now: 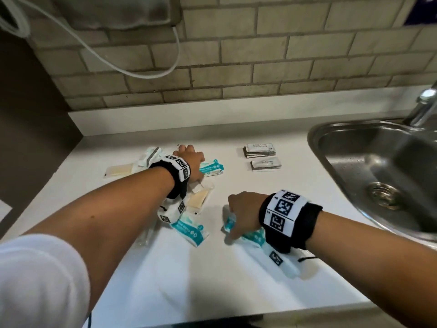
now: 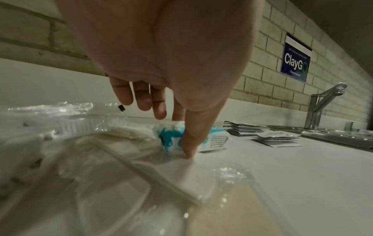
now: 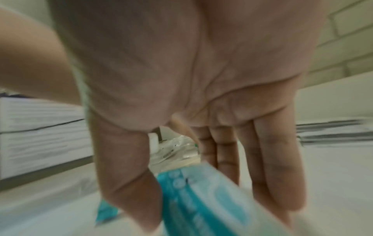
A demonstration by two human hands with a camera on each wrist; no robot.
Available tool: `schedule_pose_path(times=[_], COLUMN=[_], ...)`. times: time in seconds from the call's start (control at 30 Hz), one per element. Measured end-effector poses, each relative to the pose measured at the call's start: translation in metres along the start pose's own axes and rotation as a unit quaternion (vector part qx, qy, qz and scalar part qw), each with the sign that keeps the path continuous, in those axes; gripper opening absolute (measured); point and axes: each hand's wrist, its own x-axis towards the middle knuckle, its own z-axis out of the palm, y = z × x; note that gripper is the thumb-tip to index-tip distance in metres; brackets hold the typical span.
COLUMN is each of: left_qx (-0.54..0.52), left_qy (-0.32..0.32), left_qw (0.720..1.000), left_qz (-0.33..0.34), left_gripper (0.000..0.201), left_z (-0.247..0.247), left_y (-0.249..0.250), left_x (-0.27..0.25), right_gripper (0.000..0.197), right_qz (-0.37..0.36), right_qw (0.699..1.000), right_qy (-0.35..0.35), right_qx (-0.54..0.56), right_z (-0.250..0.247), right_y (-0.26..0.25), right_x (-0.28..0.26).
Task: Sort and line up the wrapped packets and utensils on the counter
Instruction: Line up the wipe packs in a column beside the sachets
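Beside sink (image 1: 354, 147) — white counter (image 1: 236, 268) (tiled wall (image 1: 260, 55))

Dim, greenish indoor light; soft shadows on the white table (image 1: 236, 268), wide-angle bending at edges, right wrist view motion-blurred.

Blue wall sign (image 2: 295, 63) on the brick backsplash: large white "ClayG", then a dark round emblem; small lines above and below too blurred to read.

Teal-and-white packets (image 1: 211, 167): white print, not legible.

Grey-white sachets (image 1: 260, 147): dark print, upside down, unreadable.

Wristband markers (image 1: 282, 211): black-and-white square codes, small characters illegible.
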Motion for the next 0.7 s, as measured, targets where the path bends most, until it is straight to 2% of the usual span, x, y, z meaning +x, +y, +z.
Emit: schedule_pose_path(times=[0.07,0.2,0.27,0.33,0.47,0.57,0.63,0.7], left_qx=[-0.046,-0.197,-0.246,-0.275,-0.293,-0.253,-0.243,-0.234], left_qy=[0.027,0.069,0.098,0.123,0.133,0.136,0.142,0.144], left_qw=[0.999,0.977,0.963,0.952,0.944,0.957,0.959,0.961], left_qz=[0.012,0.032,0.045,0.053,0.075,0.052,0.023,-0.014], left_gripper=[0.057,0.051,0.049,0.050,0.062,0.061,0.055,0.049], left_z=[0.001,-0.013,-0.022,-0.031,-0.041,-0.045,-0.045,-0.042], left_y=[-0.005,-0.022,-0.032,-0.042,-0.067,-0.100,-0.127,-0.154], left_x=[-0.005,-0.028,-0.045,-0.064,-0.094,-0.113,-0.123,-0.133], right_gripper=[0.065,0.058,0.060,0.073,0.092,0.078,0.067,0.064], right_qz=[0.022,0.007,0.002,0.014,0.029,0.036,0.028,0.006], right_qw=[0.996,0.974,0.964,0.969,0.994,0.998,0.998,0.999], right_qy=[0.048,0.158,0.174,0.150,0.085,0.052,0.040,0.042], right_qx=[0.067,0.162,0.200,0.196,0.054,-0.011,-0.025,-0.030], right_z=[-0.002,-0.005,-0.003,0.000,0.014,0.014,0.006,-0.009], right_y=[0.000,-0.006,-0.015,-0.026,-0.058,-0.080,-0.090,-0.102], right_x=[0.004,0.014,0.020,0.026,0.037,0.047,0.050,0.051])
